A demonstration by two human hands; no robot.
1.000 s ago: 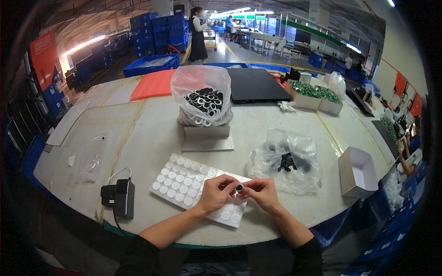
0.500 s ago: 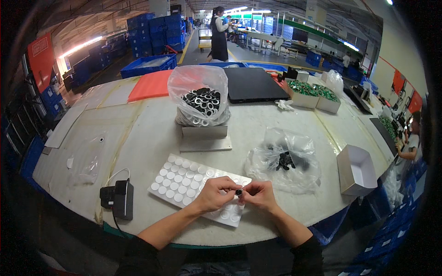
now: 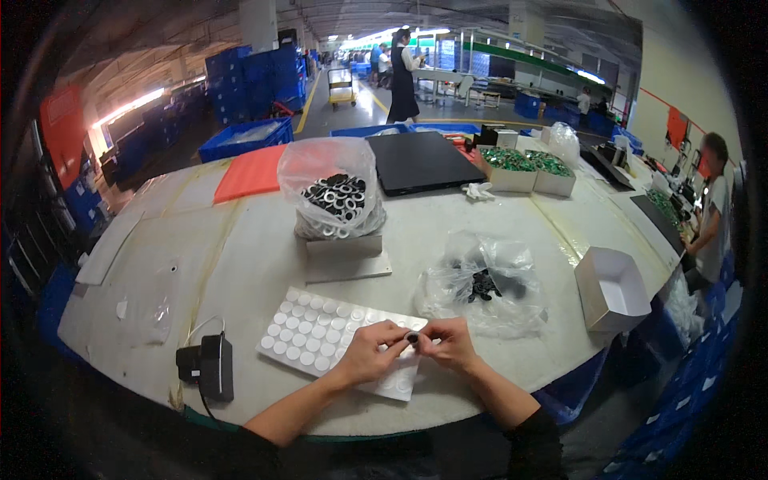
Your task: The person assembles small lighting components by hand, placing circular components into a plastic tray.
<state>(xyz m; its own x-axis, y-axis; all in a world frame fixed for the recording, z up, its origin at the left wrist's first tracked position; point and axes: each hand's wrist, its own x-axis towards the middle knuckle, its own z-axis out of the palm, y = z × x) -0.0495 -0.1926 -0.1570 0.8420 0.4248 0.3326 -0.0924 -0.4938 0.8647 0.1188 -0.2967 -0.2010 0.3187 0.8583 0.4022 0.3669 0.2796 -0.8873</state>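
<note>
Black part half-hidden between fingertips

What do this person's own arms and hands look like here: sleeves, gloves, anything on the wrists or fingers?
Both hands are bare, with no gloves: the left hand and the right hand. The forearms are uncovered too. Dark, apparently black, sleeves begin only near the elbows at the lower edge of the picture. No watch, band or ring shows on either wrist or hand, though fine detail is too small to rule out.

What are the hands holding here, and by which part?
Both hands, left hand and right hand, pinch one small black ring-shaped part between their fingertips at its edges, above the white sheet of round pads.
</note>
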